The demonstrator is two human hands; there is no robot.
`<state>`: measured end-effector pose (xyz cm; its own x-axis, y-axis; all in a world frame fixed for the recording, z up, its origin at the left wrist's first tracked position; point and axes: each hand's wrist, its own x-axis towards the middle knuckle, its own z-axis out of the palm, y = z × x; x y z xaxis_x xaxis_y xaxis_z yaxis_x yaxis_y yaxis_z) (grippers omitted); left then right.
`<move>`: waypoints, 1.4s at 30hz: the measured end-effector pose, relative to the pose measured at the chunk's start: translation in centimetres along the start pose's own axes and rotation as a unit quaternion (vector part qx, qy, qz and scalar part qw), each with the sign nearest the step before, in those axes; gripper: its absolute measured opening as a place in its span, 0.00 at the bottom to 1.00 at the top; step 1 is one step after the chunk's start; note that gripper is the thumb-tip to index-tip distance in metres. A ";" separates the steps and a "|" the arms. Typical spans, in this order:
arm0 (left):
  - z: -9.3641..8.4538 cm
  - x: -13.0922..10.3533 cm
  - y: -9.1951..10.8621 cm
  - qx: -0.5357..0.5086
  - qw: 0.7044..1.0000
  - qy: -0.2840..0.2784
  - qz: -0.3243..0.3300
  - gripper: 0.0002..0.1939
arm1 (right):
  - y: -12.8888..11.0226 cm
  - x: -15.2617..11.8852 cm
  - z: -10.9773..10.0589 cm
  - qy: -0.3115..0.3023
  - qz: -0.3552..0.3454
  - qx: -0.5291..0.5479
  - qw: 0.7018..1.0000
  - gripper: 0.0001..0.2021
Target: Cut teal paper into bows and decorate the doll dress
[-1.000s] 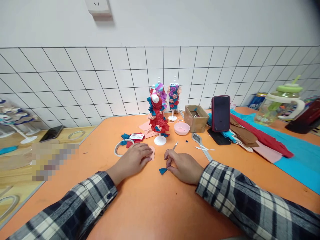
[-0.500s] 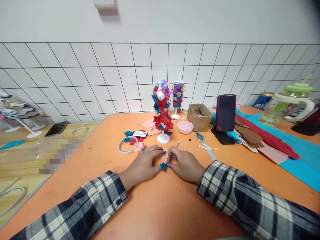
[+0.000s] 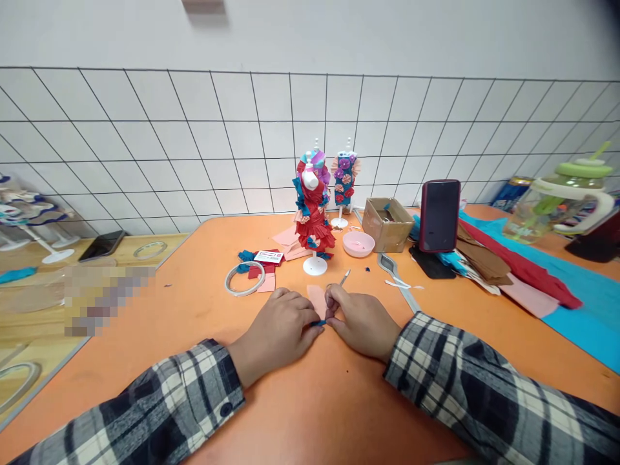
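My left hand [image 3: 285,326] is closed in a pinch on a small strip of blue crepe paper [image 3: 318,322], low over the table. Facing it, my right hand [image 3: 362,320] has its thumb and fingertips at the other end of the strip. A thin pale stick [image 3: 345,278] with a whitish end pokes up out of my right fist; its lower part is hidden. Just beyond the fingertips, a piece of pink crepe paper [image 3: 316,298] lies flat on the orange table [image 3: 290,413]. Behind it stands a small dress form [image 3: 316,223] in red, blue and purple crepe paper.
Left of centre are a tape roll [image 3: 245,279], blue and red paper scraps and a labelled packet [image 3: 268,258]. Further back are a second dress form [image 3: 345,177], a pink bowl [image 3: 358,244] and a cardboard box [image 3: 387,226]. Scissors [image 3: 394,274], a propped phone [image 3: 440,216] and a jug [image 3: 547,200] stand right.
My left fingers have moved over the blue paper and now pinch it; it looks folded into a narrow strip. The pink piece shows more. The view has tilted slightly.
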<state>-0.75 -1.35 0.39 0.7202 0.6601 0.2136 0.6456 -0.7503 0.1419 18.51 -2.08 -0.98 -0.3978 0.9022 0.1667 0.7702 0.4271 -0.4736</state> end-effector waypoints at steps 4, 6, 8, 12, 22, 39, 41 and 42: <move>-0.4 0.0 0.2 0.036 0.999 -0.001 0.002 0.11 | 0.0 0.1 -0.2 -0.002 0.008 0.013 1.000 0.12; -0.5 -0.1 0.3 0.040 0.999 0.003 0.004 0.11 | 0.0 0.1 -0.2 -0.001 0.007 0.018 1.000 0.13; -0.4 -0.1 0.3 0.033 0.999 0.005 0.005 0.11 | 0.0 0.1 -0.1 -0.003 -0.001 0.009 1.000 0.11; -0.1 0.0 0.1 0.024 1.000 0.005 0.006 0.11 | -0.1 0.0 0.0 -0.005 -0.017 -0.015 1.000 0.10; 0.1 -0.2 -0.2 0.007 1.000 0.004 0.009 0.11 | -0.1 -0.1 0.4 0.017 -0.011 0.010 1.000 0.10; 0.1 0.1 -0.2 0.064 0.998 0.015 0.008 0.13 | -0.4 0.2 0.3 0.013 -0.011 -0.003 1.000 0.09; 0.1 0.0 -0.2 0.066 0.998 0.019 0.011 0.13 | -0.4 0.2 0.3 0.005 -0.022 0.002 1.000 0.10; 0.1 0.0 -0.2 0.064 0.998 0.019 0.009 0.12 | -0.4 0.2 0.3 -0.002 -0.024 0.007 1.000 0.10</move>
<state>-0.83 -1.22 0.24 0.7234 0.6426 0.2525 0.6615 -0.7498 0.0134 18.01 -2.09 -1.04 -0.4368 0.8801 0.1858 0.7431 0.4695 -0.4768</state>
